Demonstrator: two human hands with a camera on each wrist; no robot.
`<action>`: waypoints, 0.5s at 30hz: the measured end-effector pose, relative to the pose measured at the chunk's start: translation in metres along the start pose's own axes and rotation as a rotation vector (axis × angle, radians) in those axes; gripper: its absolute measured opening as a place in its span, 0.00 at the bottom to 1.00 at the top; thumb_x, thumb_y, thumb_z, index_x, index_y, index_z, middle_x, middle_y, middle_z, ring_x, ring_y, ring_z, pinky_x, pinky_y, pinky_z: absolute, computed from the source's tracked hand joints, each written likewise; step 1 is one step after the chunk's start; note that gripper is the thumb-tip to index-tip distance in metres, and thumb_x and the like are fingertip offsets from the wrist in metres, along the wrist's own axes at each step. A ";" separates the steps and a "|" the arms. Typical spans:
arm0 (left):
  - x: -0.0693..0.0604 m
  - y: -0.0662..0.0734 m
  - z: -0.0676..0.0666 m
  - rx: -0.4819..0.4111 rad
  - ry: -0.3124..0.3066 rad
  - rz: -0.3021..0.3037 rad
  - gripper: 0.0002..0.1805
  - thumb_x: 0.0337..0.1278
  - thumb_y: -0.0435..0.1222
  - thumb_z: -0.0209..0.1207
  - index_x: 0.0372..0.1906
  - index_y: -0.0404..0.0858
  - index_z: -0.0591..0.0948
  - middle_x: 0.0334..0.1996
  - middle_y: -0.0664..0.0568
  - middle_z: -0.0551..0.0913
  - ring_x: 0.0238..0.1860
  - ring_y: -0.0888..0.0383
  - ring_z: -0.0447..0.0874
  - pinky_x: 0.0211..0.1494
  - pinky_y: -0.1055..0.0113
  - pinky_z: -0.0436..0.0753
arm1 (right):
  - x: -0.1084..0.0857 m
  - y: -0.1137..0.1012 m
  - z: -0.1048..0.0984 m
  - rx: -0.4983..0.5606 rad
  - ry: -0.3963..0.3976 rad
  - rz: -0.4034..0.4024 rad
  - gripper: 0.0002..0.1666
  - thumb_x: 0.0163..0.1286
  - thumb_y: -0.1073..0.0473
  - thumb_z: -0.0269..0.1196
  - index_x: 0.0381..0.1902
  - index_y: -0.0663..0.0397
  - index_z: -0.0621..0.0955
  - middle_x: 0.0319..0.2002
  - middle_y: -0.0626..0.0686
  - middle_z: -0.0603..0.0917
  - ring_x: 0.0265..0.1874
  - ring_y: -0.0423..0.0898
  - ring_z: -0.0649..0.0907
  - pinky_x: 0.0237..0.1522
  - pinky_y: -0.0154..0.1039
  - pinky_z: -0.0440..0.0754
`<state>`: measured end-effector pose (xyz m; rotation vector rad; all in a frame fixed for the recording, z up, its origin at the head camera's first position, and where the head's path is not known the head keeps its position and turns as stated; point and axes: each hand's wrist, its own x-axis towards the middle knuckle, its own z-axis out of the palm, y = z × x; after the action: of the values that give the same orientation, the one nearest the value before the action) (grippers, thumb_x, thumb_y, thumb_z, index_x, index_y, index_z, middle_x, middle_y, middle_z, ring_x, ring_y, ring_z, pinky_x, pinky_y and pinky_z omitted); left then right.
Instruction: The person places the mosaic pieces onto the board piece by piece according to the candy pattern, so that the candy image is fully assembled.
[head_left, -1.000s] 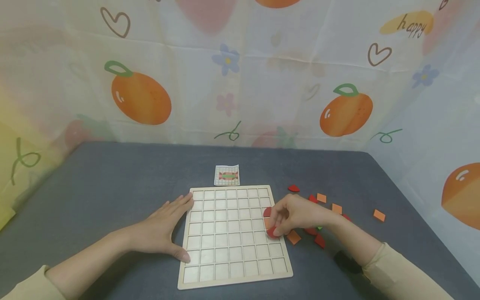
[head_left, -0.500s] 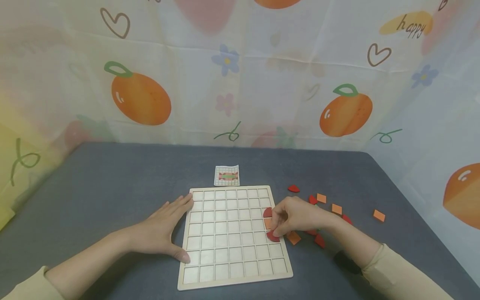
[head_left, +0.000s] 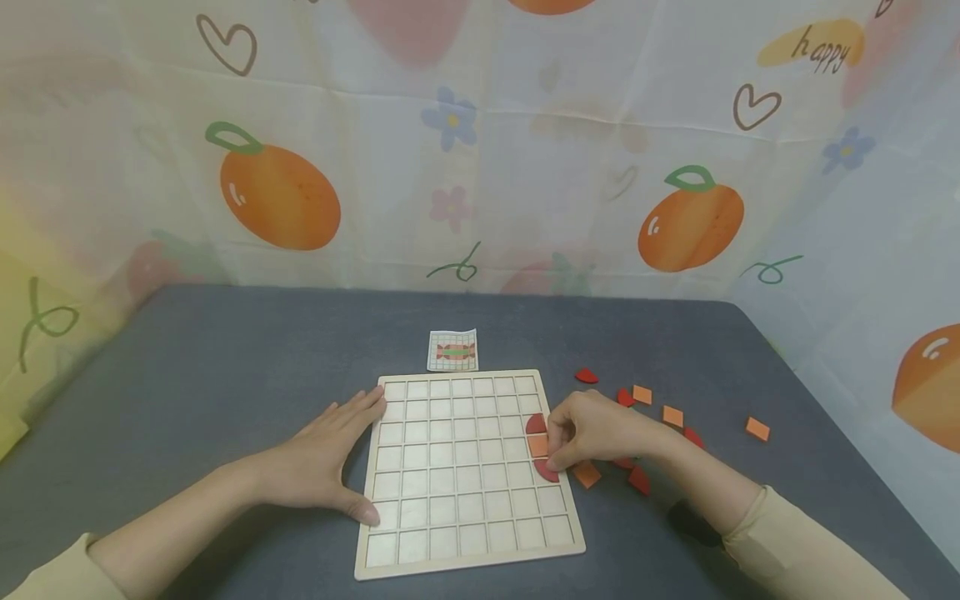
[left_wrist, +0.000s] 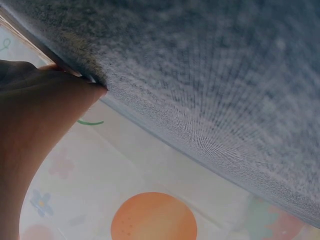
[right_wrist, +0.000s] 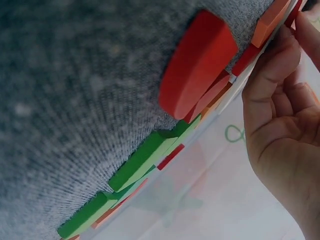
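- Left hand (head_left: 322, 462): fingers and thumb spread wide, rests on the left edge of the board; fingertips toward the far left corner, thumb on the near part of that edge.
- Right hand (head_left: 588, 429): fingers curled, thumb and fingertip narrow, pinching the near red piece (head_left: 547, 472) at the board's right edge.
- Board (head_left: 457, 483): pale wood grid, seven by seven cells, flat on the dark table (head_left: 225, 358), between both hands, near middle.
- Right column of board, counted from far side: far red piece (head_left: 536, 423) in third cell, orange tile (head_left: 537, 447) in fourth, near red piece at fifth; right fingers partly cover it.
- Card (head_left: 452, 351): on the table just beyond the board's far edge; printed grid with a red, orange and green pattern.
- Loose pieces, right of board: red wedge (head_left: 587, 376) farthest; two orange tiles past the right hand; another orange tile (head_left: 757, 428) well apart, far right; one orange tile (head_left: 587, 474) just beside the board; more red pieces around and under the right forearm, some partly hidden.
- Right wrist view: green blocks (right_wrist: 142, 160) on the table among red and orange ones.
- Backdrop: white cloth (head_left: 555, 208) with oranges, hearts, flowers, the word "happy".
- Both sleeves (head_left: 787, 542) pale yellow.
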<state>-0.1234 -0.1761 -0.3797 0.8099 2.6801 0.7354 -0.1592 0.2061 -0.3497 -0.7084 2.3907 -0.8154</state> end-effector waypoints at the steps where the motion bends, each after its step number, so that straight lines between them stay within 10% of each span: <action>1: 0.000 0.000 0.000 0.003 0.003 0.002 0.75 0.26 0.69 0.72 0.77 0.30 0.52 0.80 0.40 0.47 0.79 0.32 0.45 0.75 0.29 0.50 | 0.000 0.000 0.000 -0.003 0.001 0.001 0.09 0.56 0.59 0.73 0.20 0.50 0.83 0.19 0.45 0.82 0.18 0.38 0.77 0.22 0.32 0.75; 15: 0.000 0.000 -0.001 -0.002 -0.001 0.006 0.74 0.26 0.69 0.72 0.77 0.30 0.53 0.80 0.39 0.47 0.79 0.32 0.44 0.75 0.29 0.49 | -0.001 0.002 -0.008 -0.034 0.038 0.000 0.07 0.64 0.53 0.68 0.27 0.43 0.84 0.22 0.47 0.85 0.18 0.41 0.79 0.23 0.31 0.75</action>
<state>-0.1235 -0.1763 -0.3788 0.8173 2.6770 0.7389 -0.1638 0.2119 -0.3450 -0.7121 2.4441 -0.7969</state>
